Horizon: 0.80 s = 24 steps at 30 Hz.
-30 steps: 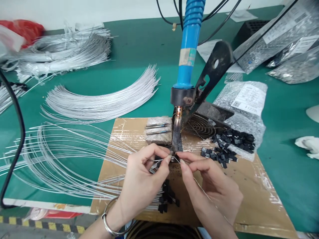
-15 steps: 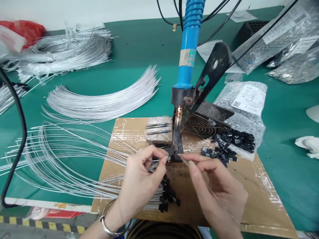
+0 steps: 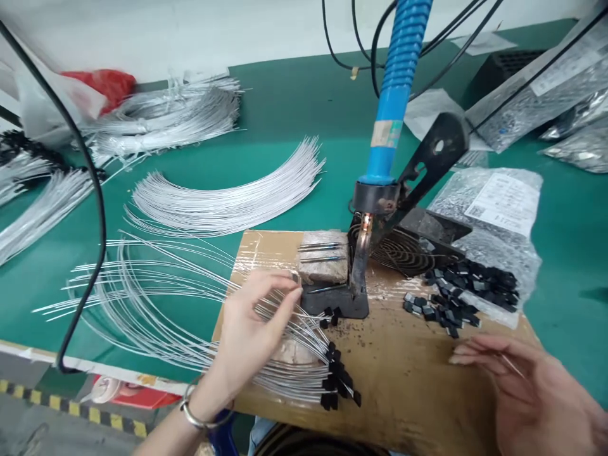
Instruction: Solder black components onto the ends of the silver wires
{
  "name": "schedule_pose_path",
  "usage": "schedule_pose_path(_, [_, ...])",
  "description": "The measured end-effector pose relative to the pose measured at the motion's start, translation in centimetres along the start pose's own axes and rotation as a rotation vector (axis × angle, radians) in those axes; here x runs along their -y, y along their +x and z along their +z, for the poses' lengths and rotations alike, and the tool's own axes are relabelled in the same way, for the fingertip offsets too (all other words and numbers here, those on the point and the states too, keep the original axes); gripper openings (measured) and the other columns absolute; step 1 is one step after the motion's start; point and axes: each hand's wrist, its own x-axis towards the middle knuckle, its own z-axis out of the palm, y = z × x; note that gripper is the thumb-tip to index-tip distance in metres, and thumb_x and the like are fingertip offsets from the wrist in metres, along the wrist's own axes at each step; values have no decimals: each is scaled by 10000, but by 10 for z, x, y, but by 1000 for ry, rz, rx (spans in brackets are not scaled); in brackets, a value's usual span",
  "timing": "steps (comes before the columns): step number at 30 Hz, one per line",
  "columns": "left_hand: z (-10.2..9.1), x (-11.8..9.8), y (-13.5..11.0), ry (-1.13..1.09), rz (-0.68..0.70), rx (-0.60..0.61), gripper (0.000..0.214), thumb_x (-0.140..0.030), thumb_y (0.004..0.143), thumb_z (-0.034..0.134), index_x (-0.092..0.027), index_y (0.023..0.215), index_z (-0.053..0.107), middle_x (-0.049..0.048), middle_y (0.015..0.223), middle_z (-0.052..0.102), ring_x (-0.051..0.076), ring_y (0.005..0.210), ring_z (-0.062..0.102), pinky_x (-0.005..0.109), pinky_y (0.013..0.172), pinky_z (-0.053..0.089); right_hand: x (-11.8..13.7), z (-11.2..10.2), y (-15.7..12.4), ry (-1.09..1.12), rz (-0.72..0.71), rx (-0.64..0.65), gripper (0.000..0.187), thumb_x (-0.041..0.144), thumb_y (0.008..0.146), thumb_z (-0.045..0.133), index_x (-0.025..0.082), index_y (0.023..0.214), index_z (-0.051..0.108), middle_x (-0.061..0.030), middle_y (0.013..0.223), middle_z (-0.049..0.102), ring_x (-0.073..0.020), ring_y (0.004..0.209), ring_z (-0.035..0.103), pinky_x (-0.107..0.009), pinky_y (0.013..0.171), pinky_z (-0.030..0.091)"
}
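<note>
Nearest, the right hand [image 3: 527,392] lies low over the cardboard sheet [image 3: 413,380] with its fingers stretched out together. A thin strand [image 3: 512,367] crosses them, but I cannot tell if they grip it. Well apart to its left, the left hand [image 3: 251,329] pinches a white wire [image 3: 285,303] between thumb and forefinger. This wire belongs to a fan of wires under the palm, whose ends carry small black parts [image 3: 335,380] just right of the wrist. Beyond the left fingertips stands a grey block [image 3: 323,263], touching a black base [image 3: 339,304]. The soldering iron [image 3: 394,120], with a blue handle, points down into this base. Beyond the right hand lie loose black pieces [image 3: 451,304] and a plastic bag [image 3: 494,215]. Farther behind the left hand, a curved wire bundle [image 3: 228,202] rests on the green table [image 3: 285,114].
</note>
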Motion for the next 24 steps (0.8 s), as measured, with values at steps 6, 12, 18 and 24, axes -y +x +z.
schedule_pose_path(6, [-28, 45, 86, 387, 77, -32, 96, -240, 955, 685, -181, 904, 741, 80, 914, 766, 256, 892, 697, 432, 880, 540, -10, -2, 6, 94, 127, -23, 346, 546, 863, 704, 257, 706, 811, -165, 853, 727, -339, 679, 673, -608, 661, 474])
schedule_pose_path(12, [-18, 91, 150, 492, 60, 45, 320, -327, 1004, 673, -166, 1281, 661, 119, 1303, 676, 264, 1106, 690, 479, 937, 595, -3, 7, 6, 97, 160, -50, 338, 500, 861, 737, 226, 673, 798, -173, 843, 731, -327, 682, 674, -595, 644, 461])
schedule_pose_path(18, [-22, 99, 153, 418, 32, 20, 347, -331, 1012, 662, -178, 1323, 640, 121, 1338, 660, 265, 1116, 689, 478, 932, 602, -3, 8, 4, 37, 156, -47, 349, 521, 869, 718, 254, 661, 798, -168, 832, 743, -328, 648, 679, -601, 641, 485])
schedule_pose_path(24, [-37, 98, 144, 243, -24, -1, 332, -335, 1015, 658, -178, 1308, 648, 116, 1321, 668, 258, 1097, 695, 466, 919, 607, -29, -4, 26, 22, 143, -45, 490, 682, 672, 806, 212, 538, 775, -201, 706, 735, -365, 520, 683, -591, 459, 527])
